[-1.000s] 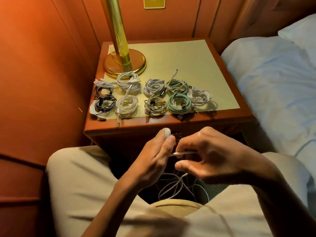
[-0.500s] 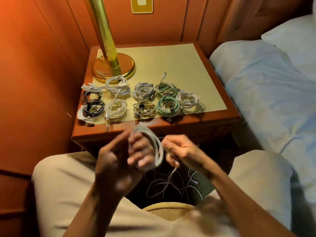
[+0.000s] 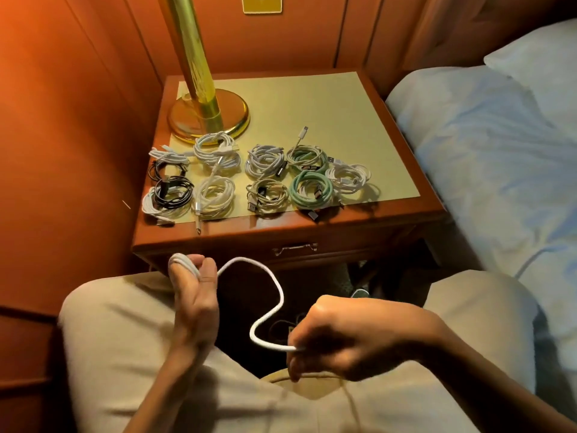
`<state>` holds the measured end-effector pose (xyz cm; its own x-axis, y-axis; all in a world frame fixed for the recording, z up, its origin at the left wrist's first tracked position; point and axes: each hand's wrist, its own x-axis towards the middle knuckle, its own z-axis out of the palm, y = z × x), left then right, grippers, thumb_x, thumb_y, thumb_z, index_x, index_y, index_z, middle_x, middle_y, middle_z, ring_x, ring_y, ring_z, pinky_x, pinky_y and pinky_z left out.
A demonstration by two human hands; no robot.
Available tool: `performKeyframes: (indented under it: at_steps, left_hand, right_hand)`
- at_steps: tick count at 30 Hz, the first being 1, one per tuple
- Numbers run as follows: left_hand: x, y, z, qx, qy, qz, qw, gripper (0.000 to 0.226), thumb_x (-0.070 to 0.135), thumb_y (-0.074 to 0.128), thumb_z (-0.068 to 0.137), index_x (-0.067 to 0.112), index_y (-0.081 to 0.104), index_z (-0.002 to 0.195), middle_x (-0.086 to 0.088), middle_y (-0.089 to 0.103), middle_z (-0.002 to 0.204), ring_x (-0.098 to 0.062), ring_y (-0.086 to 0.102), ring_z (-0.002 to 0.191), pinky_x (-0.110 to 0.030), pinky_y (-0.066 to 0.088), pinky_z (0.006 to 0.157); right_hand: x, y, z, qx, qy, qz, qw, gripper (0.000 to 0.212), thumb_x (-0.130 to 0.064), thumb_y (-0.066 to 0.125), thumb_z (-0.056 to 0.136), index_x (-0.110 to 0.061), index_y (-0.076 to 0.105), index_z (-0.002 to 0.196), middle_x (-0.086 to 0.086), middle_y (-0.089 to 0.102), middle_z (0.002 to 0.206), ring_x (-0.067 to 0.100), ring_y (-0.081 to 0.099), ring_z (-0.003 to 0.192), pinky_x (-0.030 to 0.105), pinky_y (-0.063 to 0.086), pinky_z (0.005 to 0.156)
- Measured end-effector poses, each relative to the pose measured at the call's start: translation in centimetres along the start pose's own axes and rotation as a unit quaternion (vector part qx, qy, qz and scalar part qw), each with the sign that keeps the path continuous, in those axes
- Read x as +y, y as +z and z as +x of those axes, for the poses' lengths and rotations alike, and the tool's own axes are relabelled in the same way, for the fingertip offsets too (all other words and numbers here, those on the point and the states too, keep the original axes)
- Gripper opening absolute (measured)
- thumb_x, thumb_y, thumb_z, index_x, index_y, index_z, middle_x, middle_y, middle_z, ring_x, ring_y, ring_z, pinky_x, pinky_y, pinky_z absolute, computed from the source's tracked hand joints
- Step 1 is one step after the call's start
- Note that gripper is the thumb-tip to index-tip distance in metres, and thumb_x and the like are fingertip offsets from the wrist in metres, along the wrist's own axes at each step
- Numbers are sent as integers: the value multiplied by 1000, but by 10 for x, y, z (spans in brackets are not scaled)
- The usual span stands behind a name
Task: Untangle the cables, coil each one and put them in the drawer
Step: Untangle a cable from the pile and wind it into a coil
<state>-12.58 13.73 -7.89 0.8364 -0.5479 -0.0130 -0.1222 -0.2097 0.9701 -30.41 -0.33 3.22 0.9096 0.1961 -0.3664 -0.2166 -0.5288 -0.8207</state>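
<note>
Cable (image 3: 268, 295) in white runs between both hands: a few turns sit wound round the raised fingers of the left hand (image 3: 195, 303), thumb pressing them in place, and the free length arcs rightward and down to the right hand (image 3: 340, 339), which pinches its far end. Winding, I judge, must carry that end up and left. Beyond the left hand, finished coils (image 3: 259, 179) lie on the table (image 3: 359, 120), above the closed drawer (image 3: 295, 249).

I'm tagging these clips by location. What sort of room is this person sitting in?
Most likely a bedroom, perhaps a hotel room: a wooden nightstand with a drawer stands beside a bed with pale sheets and a pillow, and a brass lamp base sits on top.
</note>
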Motion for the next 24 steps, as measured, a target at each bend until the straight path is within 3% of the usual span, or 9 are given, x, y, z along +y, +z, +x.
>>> performKeyframes:
  at_steps: [2, 4, 8, 12, 14, 17, 20, 22, 24]
  left_hand:
    - [-15, -1, -2, -48, 11, 85, 995, 21, 39, 54, 96, 20, 45, 95, -4, 49, 90, -9, 48, 73, -29, 41, 68]
    - [-24, 0, -3, -140, 13, 88, 986, 24, 40, 55, 95, 23, 50, 79, 6, 51, 70, -6, 47, 61, -34, 41, 61]
    - [-32, 8, -11, -259, 49, 205, 943, 31, 41, 47, 91, 28, 50, 63, 13, 58, 62, -5, 54, 56, -33, 42, 59]
    - [-14, 13, -16, -333, -78, 46, 939, 35, 43, 47, 91, 19, 53, 66, 5, 50, 58, -9, 41, 51, -28, 32, 49]
    - [-2, 14, -18, -384, -155, -70, 908, 36, 40, 46, 93, 11, 57, 73, -7, 54, 62, -12, 36, 49, -23, 28, 46]
    - [12, 20, -25, -399, -178, -192, 879, 33, 31, 46, 94, 9, 60, 75, -19, 59, 69, -15, 33, 47, -22, 28, 44]
    - [23, 23, -25, -352, -194, -250, 881, 29, 30, 52, 87, 13, 57, 64, -10, 44, 55, -11, 30, 43, -17, 27, 40]
    - [30, 20, -23, -348, -199, -268, 876, 30, 31, 57, 84, 16, 53, 60, -3, 35, 51, -9, 26, 43, -16, 25, 39]
    - [36, 15, -20, -365, -199, -278, 866, 33, 34, 63, 82, 16, 49, 59, -1, 29, 51, -8, 23, 42, -17, 22, 41]
  right_hand:
    - [-15, -11, -11, 32, -67, 56, 996, 15, -1, 58, 96, 1, 72, 101, -2, 69, 83, 3, 61, 72, 19, 47, 66]
    - [-12, -21, -14, 135, -108, 97, 980, 16, -2, 56, 97, 3, 72, 98, -5, 67, 75, 2, 59, 66, 17, 44, 63]
    - [25, -44, -8, 327, -34, 129, 936, 22, -12, 53, 100, -1, 71, 94, -17, 55, 60, -2, 48, 54, 11, 34, 54]
    - [41, -38, -2, 321, 10, 146, 936, 23, -21, 58, 97, -2, 70, 97, 1, 52, 59, 10, 46, 51, 23, 38, 49]
    - [41, -30, 0, 324, -1, 182, 928, 20, -17, 56, 98, -3, 70, 95, 4, 52, 58, 13, 47, 50, 21, 39, 48]
    - [44, -30, 1, 346, 17, 176, 921, 21, -15, 56, 99, -6, 70, 87, 0, 54, 56, 12, 51, 50, 22, 42, 50]
    - [48, -34, 2, 342, 98, 37, 934, 19, -32, 63, 95, -16, 74, 92, -4, 71, 81, 8, 66, 77, 31, 57, 73]
    - [53, -31, 2, 357, 131, -47, 924, 21, -37, 64, 93, -25, 71, 110, -9, 69, 108, 4, 62, 103, 33, 56, 88]
    - [54, -23, 5, 347, 89, -20, 933, 33, -33, 63, 95, -30, 62, 128, -12, 61, 128, 0, 54, 119, 25, 51, 95]
